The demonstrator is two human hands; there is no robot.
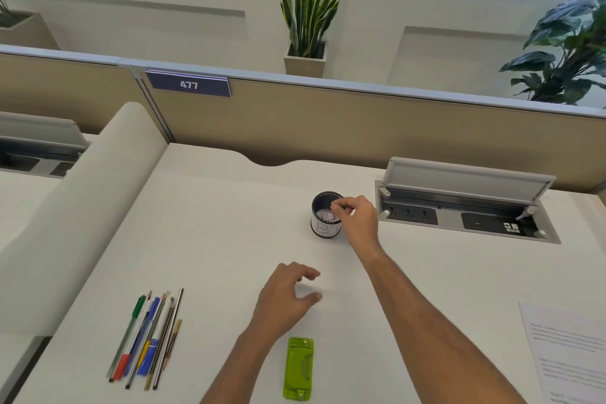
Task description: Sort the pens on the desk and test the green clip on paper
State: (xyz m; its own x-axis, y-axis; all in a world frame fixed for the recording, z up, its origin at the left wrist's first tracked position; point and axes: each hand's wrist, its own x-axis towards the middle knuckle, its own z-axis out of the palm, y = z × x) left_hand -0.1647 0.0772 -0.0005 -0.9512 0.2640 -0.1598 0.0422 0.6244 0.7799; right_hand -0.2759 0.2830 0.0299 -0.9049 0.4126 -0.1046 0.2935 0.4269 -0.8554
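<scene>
Two hands are showing over the white table (229,223). The right hand (355,218) is reaching forward to a small dark cup (323,215) standing near the table's middle, with its fingertips pinched together at the cup's right rim; whether they are gripping anything cannot be told. The cup is carrying a white label with handwritten marks, and something pale is lying inside it. The left hand (285,298) is hovering low over bare table nearer the person, fingers loosely spread and curled, thumb apart from the rest, holding nothing; its outline is blurring.

Pens (147,338) and pencils are lying in a tight bundle at the near left of the table, roughly parallel and slanting up to the right. A green cap, a red cap, blue barrels and a yellow band are showing among them. The green clip (298,367) is lying flat at the near edge, just right of the left forearm and well apart from the pens. A printed sheet of paper (570,354) is lying at the far right edge, partly cut off by the frame.

An open power socket box (465,203) is sitting recessed in the table, right of the cup, lid raised. A panel tag reading 477 (188,85) is hanging on the partition behind.
</scene>
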